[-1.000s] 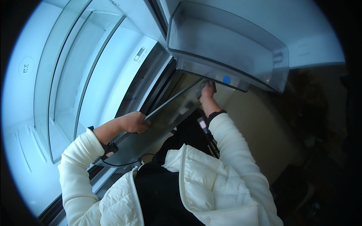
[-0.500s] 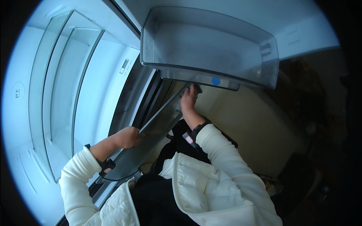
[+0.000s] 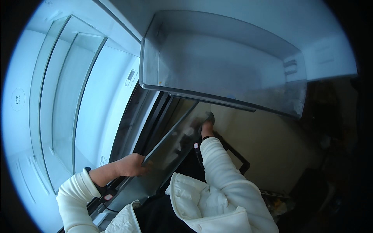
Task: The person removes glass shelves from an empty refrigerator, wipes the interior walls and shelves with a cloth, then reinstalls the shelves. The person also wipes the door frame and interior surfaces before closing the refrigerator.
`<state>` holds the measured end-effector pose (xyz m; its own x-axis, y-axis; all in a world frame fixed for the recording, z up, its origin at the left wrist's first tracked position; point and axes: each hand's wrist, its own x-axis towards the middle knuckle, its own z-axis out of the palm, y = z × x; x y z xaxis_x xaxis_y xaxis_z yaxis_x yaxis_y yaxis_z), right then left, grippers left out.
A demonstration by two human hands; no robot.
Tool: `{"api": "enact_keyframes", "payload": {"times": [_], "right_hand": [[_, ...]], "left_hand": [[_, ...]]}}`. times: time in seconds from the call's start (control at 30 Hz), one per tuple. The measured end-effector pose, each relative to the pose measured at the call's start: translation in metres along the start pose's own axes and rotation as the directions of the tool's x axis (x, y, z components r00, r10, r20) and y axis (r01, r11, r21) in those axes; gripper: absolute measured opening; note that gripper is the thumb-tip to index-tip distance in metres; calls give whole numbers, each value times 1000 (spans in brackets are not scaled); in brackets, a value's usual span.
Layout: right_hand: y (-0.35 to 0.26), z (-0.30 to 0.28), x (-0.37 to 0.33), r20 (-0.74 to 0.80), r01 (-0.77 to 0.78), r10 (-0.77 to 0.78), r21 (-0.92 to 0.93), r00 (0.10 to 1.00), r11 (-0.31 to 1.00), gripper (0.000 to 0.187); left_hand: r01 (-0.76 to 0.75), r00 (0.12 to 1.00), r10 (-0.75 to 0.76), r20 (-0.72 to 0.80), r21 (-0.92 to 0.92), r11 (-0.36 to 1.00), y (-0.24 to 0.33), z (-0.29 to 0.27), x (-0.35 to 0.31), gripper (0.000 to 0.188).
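A long glass shelf point(image 3: 165, 165) slants across in front of my body, one long edge toward the open fridge. My left hand point(image 3: 135, 165) is closed over its fridge-side edge, fingers curled onto the glass. My right hand point(image 3: 208, 128) grips the far end of the shelf on the opposite side, partly hidden by the sleeve. A small dark piece sits at its fingertips; I cannot tell whether it is shelf trim or something separate. Blurred pale patches show in the glass beside that hand.
On the left, the lit fridge interior holds glass shelves point(image 3: 79, 97). A clear door bin point(image 3: 217, 66) juts out ahead, above the shelf's far end, with the edge of another bin beneath. Dark, cluttered objects point(image 3: 279, 206) stand at the lower right.
My right hand and the shelf's far end have come nearer to me and lower, away from the door bin. My left hand has shifted slightly nearer too, keeping its hold.
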<state>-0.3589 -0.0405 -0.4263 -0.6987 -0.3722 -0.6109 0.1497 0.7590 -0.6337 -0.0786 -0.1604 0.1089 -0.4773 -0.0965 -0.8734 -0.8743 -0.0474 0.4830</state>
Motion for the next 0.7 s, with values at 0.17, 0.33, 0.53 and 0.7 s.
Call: {"api": "enact_keyframes", "payload": {"times": [0.17, 0.33, 0.53, 0.7], "right_hand": [[-68, -17, -54, 0, 197, -198, -102, 980, 975, 39], [-147, -34, -189, 285, -71, 28, 142, 958, 987, 40], [-165, -37, -345, 847, -762, 342, 107, 406, 638, 26], [-168, -28, -339, 839, -848, 407, 113, 361, 518, 23]], "left_hand": [[-139, 988, 149, -49, 167, 976, -7, -1, 7, 28], [-138, 986, 144, -90, 74, 988, -18, -4, 14, 27], [-43, 990, 62, -125, 150, 988, -28, 0, 24, 26], [-29, 989, 63, -130, 248, 968, -26, -2, 21, 28]]}}
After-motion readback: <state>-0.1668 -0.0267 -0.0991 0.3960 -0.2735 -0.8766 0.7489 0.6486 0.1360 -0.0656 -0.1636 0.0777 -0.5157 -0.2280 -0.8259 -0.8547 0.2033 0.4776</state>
